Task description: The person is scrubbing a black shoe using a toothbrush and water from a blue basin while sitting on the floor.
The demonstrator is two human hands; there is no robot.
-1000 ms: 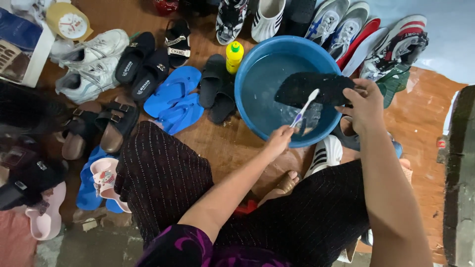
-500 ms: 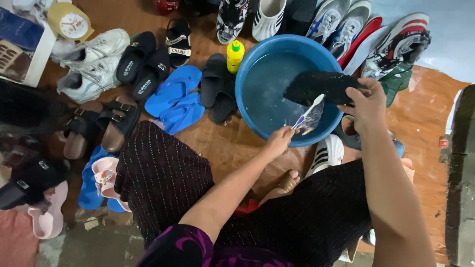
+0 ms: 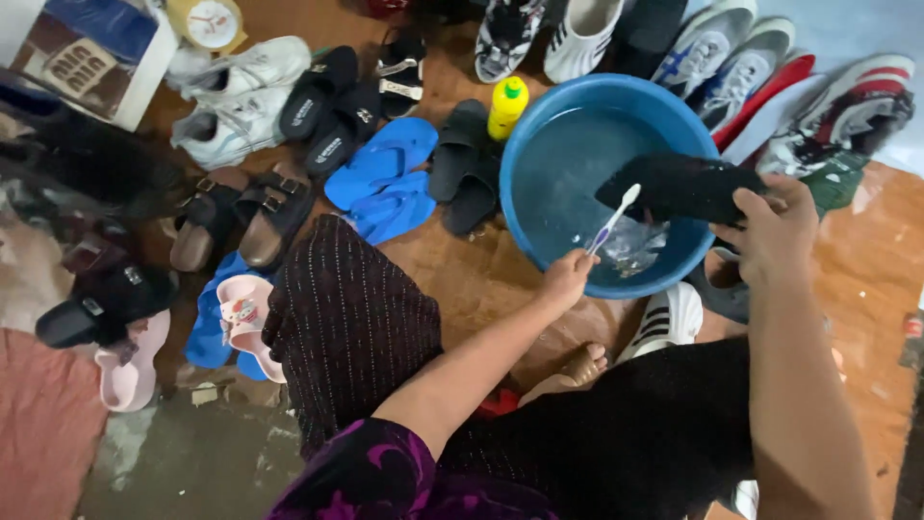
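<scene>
Right hand [image 3: 770, 231] clamped on the heel end of a black slipper [image 3: 679, 188], held flat over the blue basin [image 3: 539, 144]. Long axis of the slipper running crosswise, from the right hand out toward the left, free end just above the water. Left hand [image 3: 566, 277] closed around the handle of a white toothbrush [image 3: 612, 218], bristle end raised and angled up toward the slipper's near edge, close beside it; whether touching, impossible to tell. Hands apart, left lower and nearer the body, right higher and further out; brush head between the two. Slipper already in the right hand's grip, so nearer to that hand, with the left brush tip just short of its free end.

Past the left hand, a yellow bottle [image 3: 506, 106] with a green cap upright against the basin's rim. Further to the left, blue flip-flops [image 3: 383, 178], black slides [image 3: 464, 169], brown sandals [image 3: 241, 217], white sneakers [image 3: 236, 96], pink slippers [image 3: 241, 313]. Beyond the right hand, a row of sports shoes [image 3: 770, 77]. Under the right wrist, a black-and-white striped shoe [image 3: 669, 323] beside a bare foot [image 3: 577, 371].

Surface: brown floor [image 3: 472, 279], wet in patches, seated low among footwear.
</scene>
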